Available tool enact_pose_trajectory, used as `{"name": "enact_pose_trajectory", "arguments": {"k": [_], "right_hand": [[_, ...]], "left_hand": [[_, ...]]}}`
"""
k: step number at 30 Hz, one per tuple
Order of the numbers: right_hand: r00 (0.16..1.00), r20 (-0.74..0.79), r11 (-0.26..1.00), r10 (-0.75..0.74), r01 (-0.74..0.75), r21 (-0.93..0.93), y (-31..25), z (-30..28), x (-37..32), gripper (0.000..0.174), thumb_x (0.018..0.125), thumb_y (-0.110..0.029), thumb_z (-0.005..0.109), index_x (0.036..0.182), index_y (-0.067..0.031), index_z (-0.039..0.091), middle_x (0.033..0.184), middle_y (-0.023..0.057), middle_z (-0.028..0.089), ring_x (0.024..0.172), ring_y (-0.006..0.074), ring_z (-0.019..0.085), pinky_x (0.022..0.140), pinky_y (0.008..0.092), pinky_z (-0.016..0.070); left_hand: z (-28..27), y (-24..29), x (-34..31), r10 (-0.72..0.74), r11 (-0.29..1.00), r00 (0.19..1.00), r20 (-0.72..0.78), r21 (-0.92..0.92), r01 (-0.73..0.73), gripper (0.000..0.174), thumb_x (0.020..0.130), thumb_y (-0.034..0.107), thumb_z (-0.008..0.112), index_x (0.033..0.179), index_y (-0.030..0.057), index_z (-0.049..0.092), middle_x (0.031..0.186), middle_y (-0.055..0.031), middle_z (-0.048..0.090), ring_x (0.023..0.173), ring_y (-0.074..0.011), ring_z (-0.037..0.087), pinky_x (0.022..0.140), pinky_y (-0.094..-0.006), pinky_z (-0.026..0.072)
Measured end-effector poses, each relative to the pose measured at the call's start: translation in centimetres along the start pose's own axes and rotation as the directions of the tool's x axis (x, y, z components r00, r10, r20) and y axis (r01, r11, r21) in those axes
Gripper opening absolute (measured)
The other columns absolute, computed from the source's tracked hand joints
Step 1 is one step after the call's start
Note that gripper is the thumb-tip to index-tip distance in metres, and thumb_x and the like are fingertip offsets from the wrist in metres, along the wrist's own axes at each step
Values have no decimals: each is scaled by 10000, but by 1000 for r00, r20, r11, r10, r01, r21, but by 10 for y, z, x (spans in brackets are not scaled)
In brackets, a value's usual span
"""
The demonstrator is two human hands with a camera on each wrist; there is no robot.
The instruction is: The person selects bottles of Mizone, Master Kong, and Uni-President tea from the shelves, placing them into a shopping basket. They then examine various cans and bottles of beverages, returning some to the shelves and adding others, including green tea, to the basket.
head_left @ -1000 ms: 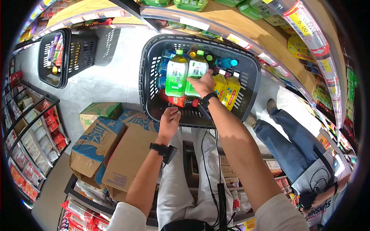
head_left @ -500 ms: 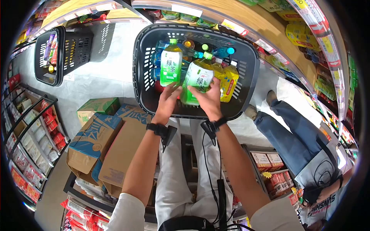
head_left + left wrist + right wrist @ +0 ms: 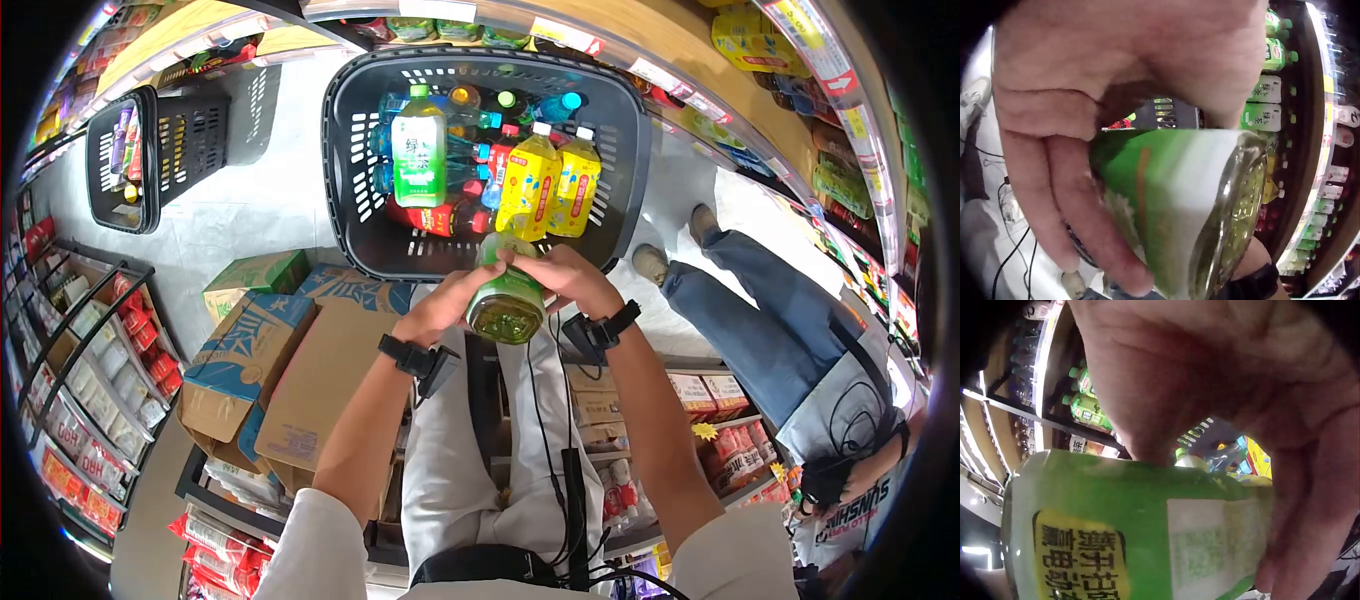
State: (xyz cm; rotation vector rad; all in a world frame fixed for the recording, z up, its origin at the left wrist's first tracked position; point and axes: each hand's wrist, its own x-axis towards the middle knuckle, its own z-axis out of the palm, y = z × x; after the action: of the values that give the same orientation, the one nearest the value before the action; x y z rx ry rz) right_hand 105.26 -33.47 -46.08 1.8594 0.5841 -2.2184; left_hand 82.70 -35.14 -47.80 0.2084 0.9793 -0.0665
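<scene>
Both hands hold a green tea bottle (image 3: 508, 308) just in front of the basket, its base facing back toward the head camera. My left hand (image 3: 443, 306) grips one side, fingers curled round the green and white label in the left wrist view. On the opposite side my right hand (image 3: 574, 280) grips it, and a label with a square code (image 3: 1197, 550) shows in the right wrist view. Its cap end is hidden. Inside the black basket (image 3: 332, 165) another green tea bottle (image 3: 419, 155) lies beside two yellow-labelled bottles (image 3: 530, 188) and a red-labelled bottle (image 3: 425, 217).
Cardboard boxes (image 3: 310, 370) stand at the left. Another black basket (image 3: 190, 130) with packets is on the floor farther left. Drink shelves (image 3: 670, 45) run behind the basket and along the right. A person in blue trousers (image 3: 750, 320) stands at the right.
One green tea bottle has been lifted out of the basket and drawn toward the body, tipping base-first to the head camera. The left hand has joined the right on it.
</scene>
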Motion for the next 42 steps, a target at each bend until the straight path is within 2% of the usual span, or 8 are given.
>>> {"name": "enact_pose_trajectory", "arguments": {"k": [8, 13, 16, 22, 24, 31, 37, 42], "right_hand": [[973, 125, 954, -194, 157, 257, 2, -6, -21, 823, 853, -732, 598, 1324, -56, 612, 1159, 108, 683, 1004, 189, 675, 665, 328, 590], [822, 11, 745, -569, 510, 429, -36, -27, -17, 596, 820, -81, 835, 1348, -47, 559, 1240, 48, 654, 1118, 143, 623, 981, 338, 509], [467, -190, 483, -864, 874, -50, -80, -45, -17, 741, 708, -159, 921, 1329, -38, 536, 1268, 91, 659, 1172, 184, 620, 1013, 352, 491], [-71, -468, 174, -881, 871, -459, -171, -70, -21, 793, 636, -81, 921, 1316, -31, 517, 1220, 142, 678, 1156, 238, 648, 994, 355, 506], [-93, -462, 126, -882, 899, -420, -193, -84, -12, 842, 656, 13, 897, 1368, -16, 449, 1310, 105, 604, 1217, 187, 583, 1052, 335, 481], [-272, -512, 21, -815, 869, -494, -230, -107, 23, 663, 709, -84, 854, 1282, 6, 534, 1219, 185, 661, 1123, 292, 655, 949, 373, 522], [-253, -496, 79, -831, 828, -555, -246, -136, 56, 637, 708, -78, 874, 1242, 25, 543, 1211, 177, 650, 1080, 271, 657, 921, 362, 538], [131, -509, 222, -851, 967, -123, -256, -115, 21, 405, 763, -37, 842, 1120, 46, 669, 1052, 100, 736, 897, 179, 694, 797, 311, 569]], "left_hand": [[17, 20, -12, 344, 932, 937, -64, 143, -332, 780, 883, 427, 739, 1430, -37, 432, 1291, -156, 599, 1206, -224, 568, 1027, -348, 444], [19, 76, -20, 622, 740, 779, 79, 269, -617, 1020, 732, -83, 757, 1574, 30, 193, 1434, -113, 500, 1324, -213, 478, 1113, -365, 402], [19, 120, -11, 820, 458, 571, 38, 555, -695, 969, 752, -92, 733, 1566, 37, 224, 1425, -104, 511, 1335, -221, 472, 1114, -365, 395], [34, 216, -4, 994, 10, 92, 58, 793, -609, 653, 819, -94, 645, 1427, 6, 426, 1282, -172, 612, 1194, -250, 609, 1004, -347, 480], [39, 238, -6, 998, 35, 68, 9, 785, -619, 551, 837, -79, 549, 1376, -39, 442, 1100, -304, 663, 1096, -492, 604, 914, -476, 519], [42, 280, 11, 996, 78, 19, -82, 813, -578, 352, 885, 3, 586, 1221, -74, 513, 997, -290, 675, 986, -364, 677, 826, -413, 525], [39, 301, 14, 1000, -22, -5, 23, 854, -519, 331, 930, 71, 612, 1207, -99, 548, 1064, -246, 698, 993, -292, 694, 835, -347, 514], [17, 282, 30, 989, 44, -67, -132, 693, -719, 388, 945, 61, 643, 1267, -122, 527, 1223, -224, 667, 1126, -238, 659, 950, -322, 521]]}}
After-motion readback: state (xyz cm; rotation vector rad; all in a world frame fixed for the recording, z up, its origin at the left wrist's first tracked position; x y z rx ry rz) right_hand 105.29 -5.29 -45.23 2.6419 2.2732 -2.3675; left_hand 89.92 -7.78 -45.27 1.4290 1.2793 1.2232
